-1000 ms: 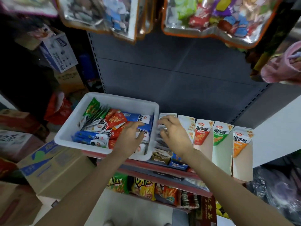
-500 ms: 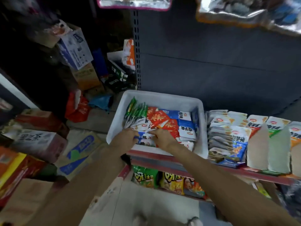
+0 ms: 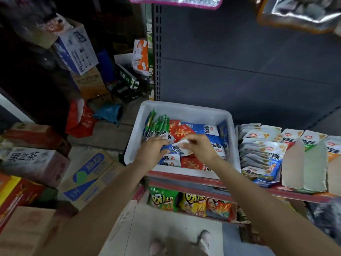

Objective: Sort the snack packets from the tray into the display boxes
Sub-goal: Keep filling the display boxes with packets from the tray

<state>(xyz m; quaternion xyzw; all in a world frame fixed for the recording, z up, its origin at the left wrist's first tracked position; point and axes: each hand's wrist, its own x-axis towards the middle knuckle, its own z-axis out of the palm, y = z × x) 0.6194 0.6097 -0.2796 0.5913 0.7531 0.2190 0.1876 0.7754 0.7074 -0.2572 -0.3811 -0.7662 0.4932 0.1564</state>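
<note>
A white plastic tray (image 3: 186, 108) sits on the shelf and holds green (image 3: 158, 124), red (image 3: 182, 131) and blue (image 3: 201, 128) snack packets. Both hands are inside it. My right hand (image 3: 200, 147) pinches the white end of a blue packet (image 3: 178, 149) and lifts it off the pile. My left hand (image 3: 152, 149) lies flat with spread fingers on the packets at the tray's left front. To the right stand the display boxes (image 3: 293, 163): the nearest one (image 3: 265, 157) holds a row of blue packets, the others show orange and green fronts.
Cardboard cartons (image 3: 86, 176) and drink cases are stacked on the floor at left. A lower shelf (image 3: 191, 200) holds green and yellow chip bags. Foil bags (image 3: 295, 13) hang overhead. The red shelf edge (image 3: 184, 177) runs under the tray. My feet show below.
The right hand left the display box of blue packets, moved into the tray and took hold of a blue packet. The left hand slid left over the pile. The view swung left.
</note>
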